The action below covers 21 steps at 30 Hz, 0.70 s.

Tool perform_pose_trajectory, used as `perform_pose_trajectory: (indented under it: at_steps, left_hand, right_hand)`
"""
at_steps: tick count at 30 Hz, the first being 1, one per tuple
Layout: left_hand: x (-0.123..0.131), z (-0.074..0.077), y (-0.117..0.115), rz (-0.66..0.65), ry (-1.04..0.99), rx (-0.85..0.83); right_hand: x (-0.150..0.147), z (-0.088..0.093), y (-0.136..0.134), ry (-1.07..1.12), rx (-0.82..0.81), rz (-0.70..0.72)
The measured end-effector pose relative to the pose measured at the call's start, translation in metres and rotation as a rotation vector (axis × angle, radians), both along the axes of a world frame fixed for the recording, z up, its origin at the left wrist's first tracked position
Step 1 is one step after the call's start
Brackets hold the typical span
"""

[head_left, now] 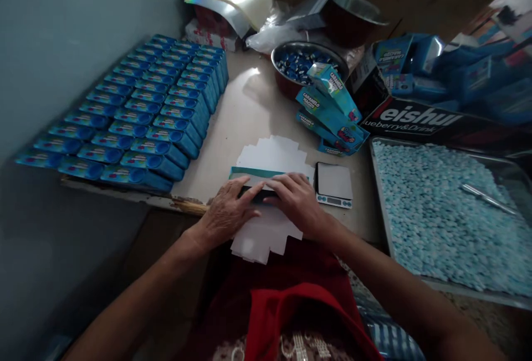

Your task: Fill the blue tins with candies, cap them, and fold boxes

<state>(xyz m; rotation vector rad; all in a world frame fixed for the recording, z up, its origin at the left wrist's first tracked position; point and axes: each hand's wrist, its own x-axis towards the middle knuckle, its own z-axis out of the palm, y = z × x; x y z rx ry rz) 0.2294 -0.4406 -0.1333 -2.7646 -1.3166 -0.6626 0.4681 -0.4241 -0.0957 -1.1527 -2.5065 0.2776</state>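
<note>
Between my hands, near the table's front edge, is a partly folded carton (270, 171) with a white inside and a blue-green edge. My left hand (226, 209) grips its left part, with thumb and index finger along the fold. My right hand (296, 197) holds the right part, fingers bent over the top edge. The fingertips of both hands nearly meet at the middle. Under the carton lies a stack of flat white cardboard blanks (272, 150), their notched edges showing behind and in front of it. Right of my right hand sits a small digital scale (333, 186).
Rows of blue boxes (137, 112) cover the table's left side. Several caramel boxes (328, 112) are piled beside a bowl of wrapped candies (299, 65). A metal tray (382, 195) of pale blue pieces holds a metal utensil (490, 199). Behind it stands a black carton (411, 117) of blue boxes.
</note>
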Motion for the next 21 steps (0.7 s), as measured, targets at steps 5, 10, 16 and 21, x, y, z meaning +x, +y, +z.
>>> perform_pose_trajectory:
  at_steps: [5, 10, 16, 21]
  left_hand:
    - [-0.002, 0.001, 0.004, -0.047, 0.117, 0.111]
    - [0.016, 0.008, -0.010, 0.002, 0.217, 0.068]
    - [0.023, 0.010, -0.008, 0.058, 0.218, 0.044]
    - [0.020, 0.009, 0.004, 0.056, 0.184, 0.078]
  right_hand:
    - [0.024, -0.016, -0.050, -0.242, 0.163, -0.015]
    - [0.019, -0.032, -0.046, -0.236, 0.052, -0.104]
    - [0.007, -0.028, -0.036, -0.294, 0.052, -0.152]
    - [-0.001, -0.034, -0.034, -0.300, 0.092, -0.230]
